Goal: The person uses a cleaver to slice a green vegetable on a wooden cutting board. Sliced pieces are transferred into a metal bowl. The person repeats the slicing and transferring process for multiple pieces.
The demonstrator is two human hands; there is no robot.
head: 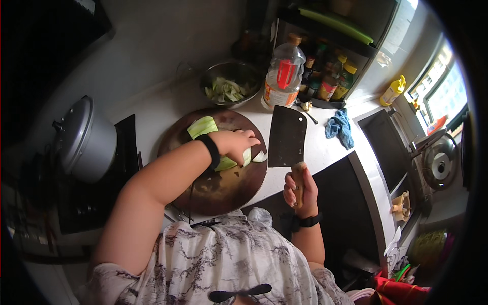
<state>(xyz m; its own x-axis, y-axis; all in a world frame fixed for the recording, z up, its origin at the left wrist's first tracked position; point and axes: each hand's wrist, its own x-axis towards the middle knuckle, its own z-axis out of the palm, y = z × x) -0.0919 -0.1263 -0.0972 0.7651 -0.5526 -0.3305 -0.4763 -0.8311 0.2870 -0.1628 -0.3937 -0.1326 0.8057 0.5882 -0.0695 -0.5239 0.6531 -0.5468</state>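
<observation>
My right hand [302, 194] grips the wooden handle of a cleaver [287, 139], whose broad dark blade points away from me, beside the round cutting board [225, 196]. My left hand [234, 145] is over the board, its fingers at pieces of a pale green vegetable. How firmly it holds them is hidden. One larger pale green chunk [202, 127] lies behind that hand. A second chunk [225, 164] shows beneath the wrist, with a thin slice [247, 156] by the fingers. Near the board's right edge rests a small whitish slice [260, 157].
Behind the board stands a metal bowl [213, 100] with cut vegetable pieces, next to a large plastic bottle [282, 76]. A blue cloth [340, 127] lies right of the cleaver. On the left, a lidded pot [93, 141] sits on the stove; a sink [385, 141] is at right.
</observation>
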